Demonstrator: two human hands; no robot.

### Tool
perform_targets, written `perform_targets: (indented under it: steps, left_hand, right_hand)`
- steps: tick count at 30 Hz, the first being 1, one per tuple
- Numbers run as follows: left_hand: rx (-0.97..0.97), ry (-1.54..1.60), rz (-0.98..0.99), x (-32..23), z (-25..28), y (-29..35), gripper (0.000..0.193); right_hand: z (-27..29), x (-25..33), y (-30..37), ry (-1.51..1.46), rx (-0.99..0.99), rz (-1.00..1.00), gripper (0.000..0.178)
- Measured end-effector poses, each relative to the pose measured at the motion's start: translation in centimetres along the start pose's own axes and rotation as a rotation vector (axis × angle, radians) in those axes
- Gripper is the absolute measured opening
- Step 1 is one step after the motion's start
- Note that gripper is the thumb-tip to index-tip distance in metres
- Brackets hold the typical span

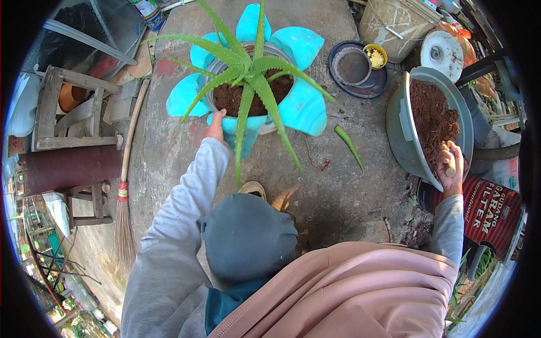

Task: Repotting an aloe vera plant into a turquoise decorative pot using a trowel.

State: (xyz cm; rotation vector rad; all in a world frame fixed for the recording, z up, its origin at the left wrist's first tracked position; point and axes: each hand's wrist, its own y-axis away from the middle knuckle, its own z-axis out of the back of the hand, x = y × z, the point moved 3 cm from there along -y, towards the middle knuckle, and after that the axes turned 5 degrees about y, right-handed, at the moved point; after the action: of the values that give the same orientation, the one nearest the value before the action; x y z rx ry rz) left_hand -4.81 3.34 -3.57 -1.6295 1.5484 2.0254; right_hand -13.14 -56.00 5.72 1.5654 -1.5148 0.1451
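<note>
An aloe vera plant [246, 70] with long spiny leaves stands in a turquoise flower-shaped pot [304, 111] in front of me. Brown soil [230, 101] shows around its base. My left hand [214, 127] grips the near left part of the pot's rim, thumb on top. Over to the right, my right hand [451, 166] is closed around the wooden handle of a trowel [450, 169] inside a grey tub [399, 121]. Dark soil [427, 107] partly fills this tub, and a clump of it covers the trowel's blade. A cut aloe leaf [349, 147] lies on the ground between pot and tub.
A dark round tray [369, 90] with a small yellow bowl [376, 55] sits beyond the tub. Behind that stands a stained bucket [389, 28]. To my left are a stick broom [125, 208] and a wooden stool [76, 138]. A dark red printed container [479, 217] lies by my right forearm.
</note>
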Motion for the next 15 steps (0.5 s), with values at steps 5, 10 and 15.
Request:
perform_targets:
  steps: [5, 10, 15]
  left_hand:
    - [0.13, -0.095, 0.136, -0.9, -2.1, -8.4, 0.04]
    - [-0.126, -0.145, -0.203, -6.3, -1.6, -1.9, 0.063]
    - [0.014, -0.107, -1.351, -13.8, -3.8, 8.3, 0.042]
  right_hand:
    - [-0.2, -0.1, -1.2, -0.071, 0.065, -0.043, 0.023]
    - [0.7, 0.0, 0.2, -0.088, -0.009, -0.04, 0.022]
    - [2.5, 0.1, 0.5, -0.075, -0.052, -0.03, 0.022]
